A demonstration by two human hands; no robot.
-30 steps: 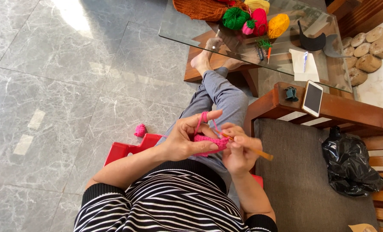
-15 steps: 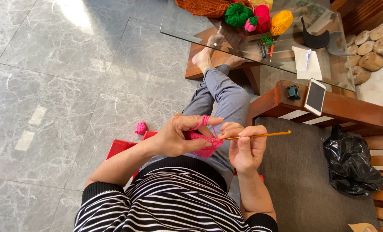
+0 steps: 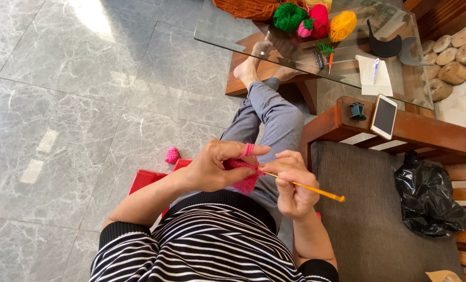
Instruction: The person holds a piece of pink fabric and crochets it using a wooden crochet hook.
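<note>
Pink crocheted yarn piece point(image 3: 245, 177) is sitting between your two hands, over your lap, just above the hem of your black-and-white striped top point(image 3: 212, 245).

Your left hand point(image 3: 214, 167) is curling round the piece from the left: thumb and lower fingers pinching it, index finger stretched out straight with a loop of pink yarn wrapped round it. Your right hand point(image 3: 293, 183) is clenching the thin orange crochet hook point(image 3: 308, 189); fingers folded tight round the shaft, thumb pressing on top. Hook tip is lying against the piece, tail end pointing right and slightly down over the grey seat cushion point(image 3: 374, 219).

Packages and flat items:
- white smartphone point(image 3: 385, 116), dark screen up, is lying on the brown wooden armrest point(image 3: 431, 133), next to a small dark clip point(image 3: 356, 110)
- white paper sheet point(image 3: 375, 74) with a blue pen on it is resting on the glass tabletop point(image 3: 227, 31)
- crumpled black plastic bag point(image 3: 431, 201) is sitting on the seat to your right
- red flat box point(image 3: 146, 180) is lying on the grey marble floor point(image 3: 76, 104) under your left forearm; small pink yarn ball point(image 3: 172, 155) just beside it

Green, pink and yellow yarn balls point(image 3: 316, 18) are clustering on the glass tabletop. The piece is looking small, dense and fuzzy, one solid pink; stitch detail is too small to tell.
</note>
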